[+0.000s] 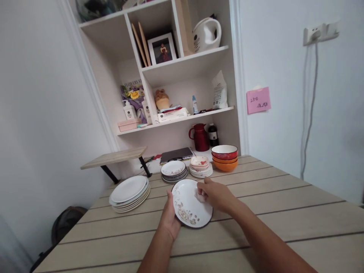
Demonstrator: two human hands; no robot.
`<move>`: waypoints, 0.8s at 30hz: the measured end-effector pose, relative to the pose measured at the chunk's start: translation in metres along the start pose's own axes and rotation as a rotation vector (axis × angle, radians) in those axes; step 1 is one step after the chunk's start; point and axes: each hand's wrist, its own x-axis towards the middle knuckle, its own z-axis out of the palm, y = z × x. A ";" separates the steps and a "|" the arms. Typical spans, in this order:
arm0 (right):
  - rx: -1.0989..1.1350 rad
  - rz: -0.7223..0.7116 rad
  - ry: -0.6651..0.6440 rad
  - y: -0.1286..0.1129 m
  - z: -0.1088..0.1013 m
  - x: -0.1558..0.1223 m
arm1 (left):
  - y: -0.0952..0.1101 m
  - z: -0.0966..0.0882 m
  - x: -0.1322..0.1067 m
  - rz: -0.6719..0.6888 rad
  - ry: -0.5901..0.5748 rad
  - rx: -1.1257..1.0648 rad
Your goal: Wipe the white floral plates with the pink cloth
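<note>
My left hand (170, 216) grips the left rim of a white plate (190, 206) with a floral pattern and dark edge, holding it tilted above the wooden table (284, 204). My right hand (216, 194) rests on the plate's upper right part, its fingers closed on a small pale cloth or tissue (200, 196) pressed against the plate's face.
A stack of large white plates (129, 192) lies at the left. Farther back stand a stack of small patterned plates (173, 170), small dishes (200, 167) and red and orange bowls (224, 157). Behind are white shelves (184, 64) with a red jug (200, 138).
</note>
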 end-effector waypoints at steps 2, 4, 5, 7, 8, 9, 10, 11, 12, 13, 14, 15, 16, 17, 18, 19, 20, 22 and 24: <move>-0.016 -0.048 -0.049 -0.004 0.001 -0.008 | -0.001 0.000 0.000 0.005 0.010 -0.016; -0.009 -0.148 -0.142 -0.013 0.005 -0.015 | -0.001 0.000 0.000 0.001 -0.007 -0.039; 0.007 -0.208 -0.187 -0.019 0.007 -0.018 | -0.001 0.000 -0.001 -0.005 -0.021 -0.048; 0.051 -0.304 -0.236 -0.028 0.010 -0.022 | -0.001 -0.001 -0.001 -0.015 -0.048 -0.055; 0.071 -0.327 -0.238 -0.032 0.011 -0.023 | -0.001 -0.001 -0.001 -0.014 -0.057 -0.056; 0.086 -0.336 -0.243 -0.033 0.011 -0.023 | -0.001 -0.002 0.000 -0.012 -0.064 -0.057; 0.098 -0.338 -0.259 -0.033 0.011 -0.022 | -0.001 -0.003 0.000 -0.012 -0.069 -0.057; 0.105 -0.331 -0.280 -0.031 0.010 -0.022 | -0.001 -0.003 0.001 -0.014 -0.074 -0.057; 0.107 -0.310 -0.299 -0.028 0.008 -0.021 | -0.001 -0.004 0.001 -0.016 -0.078 -0.055; 0.099 -0.275 -0.304 -0.024 0.006 -0.020 | -0.001 -0.005 0.002 -0.018 -0.083 -0.050; 0.081 -0.220 -0.286 -0.020 0.004 -0.018 | -0.001 -0.006 0.002 -0.022 -0.088 -0.043; 0.056 -0.147 -0.245 -0.016 0.002 -0.017 | -0.001 -0.006 0.003 -0.026 -0.091 -0.034; 0.029 -0.060 -0.188 -0.012 0.001 -0.015 | -0.001 -0.007 0.003 -0.031 -0.091 -0.022; 0.007 0.027 -0.125 -0.010 0.000 -0.013 | -0.001 -0.007 0.003 -0.038 -0.091 -0.008; -0.005 0.101 -0.062 -0.008 0.000 -0.010 | -0.001 -0.007 0.004 -0.046 -0.091 0.006; -0.008 0.156 -0.008 -0.008 0.001 -0.007 | -0.001 -0.008 0.004 -0.052 -0.095 0.018; -0.006 0.188 0.037 -0.008 0.003 -0.003 | -0.001 -0.008 0.004 -0.058 -0.104 0.028; 0.010 0.193 0.109 -0.009 0.008 0.004 | -0.001 -0.007 0.004 -0.063 -0.133 0.040; 0.039 0.165 0.169 -0.013 0.015 0.011 | -0.002 -0.006 0.004 -0.060 -0.164 0.042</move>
